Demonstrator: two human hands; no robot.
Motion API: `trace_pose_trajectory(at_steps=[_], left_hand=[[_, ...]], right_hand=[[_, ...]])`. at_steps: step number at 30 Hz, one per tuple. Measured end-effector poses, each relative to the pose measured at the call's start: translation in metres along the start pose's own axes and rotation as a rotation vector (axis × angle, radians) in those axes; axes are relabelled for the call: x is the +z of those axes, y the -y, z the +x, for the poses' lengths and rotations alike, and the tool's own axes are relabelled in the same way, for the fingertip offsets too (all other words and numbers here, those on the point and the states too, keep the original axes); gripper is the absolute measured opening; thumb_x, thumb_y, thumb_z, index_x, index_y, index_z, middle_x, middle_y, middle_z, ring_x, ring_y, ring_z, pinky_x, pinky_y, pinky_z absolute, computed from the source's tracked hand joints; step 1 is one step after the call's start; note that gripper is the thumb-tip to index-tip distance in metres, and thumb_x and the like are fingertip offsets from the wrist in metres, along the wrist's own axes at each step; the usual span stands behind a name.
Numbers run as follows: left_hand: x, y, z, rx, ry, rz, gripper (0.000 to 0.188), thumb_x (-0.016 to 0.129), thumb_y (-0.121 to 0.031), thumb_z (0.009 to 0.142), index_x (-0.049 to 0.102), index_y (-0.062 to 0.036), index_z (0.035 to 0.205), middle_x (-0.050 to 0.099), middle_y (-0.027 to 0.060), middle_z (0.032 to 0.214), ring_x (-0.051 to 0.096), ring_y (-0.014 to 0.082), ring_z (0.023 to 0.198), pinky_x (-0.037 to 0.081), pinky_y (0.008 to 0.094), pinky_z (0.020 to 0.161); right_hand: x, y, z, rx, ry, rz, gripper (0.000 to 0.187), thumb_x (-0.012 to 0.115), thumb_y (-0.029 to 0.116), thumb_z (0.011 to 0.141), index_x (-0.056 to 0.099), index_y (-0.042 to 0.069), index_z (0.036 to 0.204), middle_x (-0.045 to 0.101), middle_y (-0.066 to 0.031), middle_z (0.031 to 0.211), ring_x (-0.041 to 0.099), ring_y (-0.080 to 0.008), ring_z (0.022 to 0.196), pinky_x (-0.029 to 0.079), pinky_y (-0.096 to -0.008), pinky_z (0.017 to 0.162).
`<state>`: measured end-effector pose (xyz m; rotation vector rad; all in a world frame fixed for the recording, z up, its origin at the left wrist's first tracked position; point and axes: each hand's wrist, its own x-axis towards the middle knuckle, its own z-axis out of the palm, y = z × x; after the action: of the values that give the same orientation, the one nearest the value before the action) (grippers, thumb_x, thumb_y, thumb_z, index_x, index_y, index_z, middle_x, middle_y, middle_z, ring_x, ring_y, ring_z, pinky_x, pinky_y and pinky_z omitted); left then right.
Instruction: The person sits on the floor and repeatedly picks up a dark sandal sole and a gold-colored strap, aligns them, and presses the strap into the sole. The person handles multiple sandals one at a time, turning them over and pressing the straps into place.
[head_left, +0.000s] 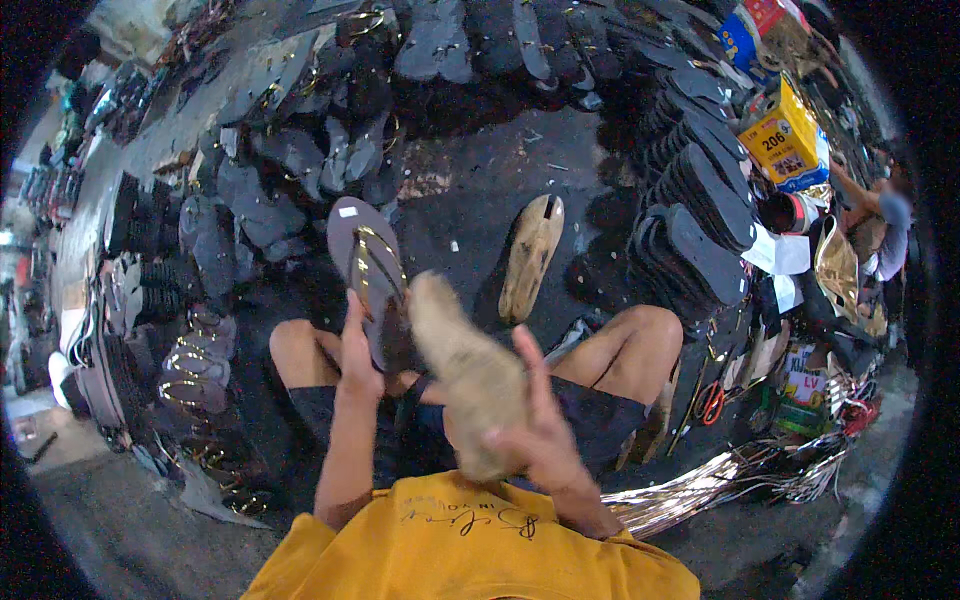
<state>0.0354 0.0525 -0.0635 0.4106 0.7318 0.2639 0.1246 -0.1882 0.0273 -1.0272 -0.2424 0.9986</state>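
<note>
My left hand (357, 352) grips a dark thong sandal (347, 240) with shiny gold straps by its heel end, toe pointing away from me. A small white label sits near its toe. My right hand (545, 430) is wrapped around a tan shoe last (470, 370), which is blurred and tilted over my lap. Its upper end comes close to the sandal's right edge; whether they touch I cannot tell. A second shoe last (531, 255), wooden with a dark slot at the far end, lies on the dark floor beyond my hands.
Dark soles (690, 235) stand in stacks at the right. Gold-strapped sandals (198, 365) are piled at the left. Orange-handled scissors (711, 402) and gold strips (690, 490) lie by my right knee. Behind a yellow bag (785, 140), another person (888, 225) sits at far right.
</note>
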Motion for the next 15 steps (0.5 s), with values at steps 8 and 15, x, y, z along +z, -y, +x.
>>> trace_pose_trajectory(at_steps=[8,15], left_hand=[[0.016,0.042,-0.022,-0.17,0.696,-0.344,0.079,0.061,-0.067,0.102,0.044,-0.0111,0.155,0.05,0.0076,0.12,0.048,0.0149,0.095,0.047,0.0314,0.079],[0.045,0.059,-0.079,-0.48,0.686,-0.022,0.05,0.078,-0.025,0.096,0.057,-0.0044,0.136,0.063,0.0053,0.107,0.062,0.0146,0.094,0.051,0.0305,0.083]], right_hand=[[-0.15,-0.024,0.126,-0.254,-0.435,-1.323,0.083,0.065,0.008,0.095,0.025,0.002,0.167,0.034,-0.0256,0.167,0.031,-0.0445,0.157,0.022,-0.0506,0.131],[-0.039,0.083,0.15,-0.719,0.303,-1.111,0.088,0.1,0.029,0.072,0.062,0.005,0.147,0.051,-0.0216,0.158,0.042,-0.0374,0.154,0.042,-0.0466,0.121]])
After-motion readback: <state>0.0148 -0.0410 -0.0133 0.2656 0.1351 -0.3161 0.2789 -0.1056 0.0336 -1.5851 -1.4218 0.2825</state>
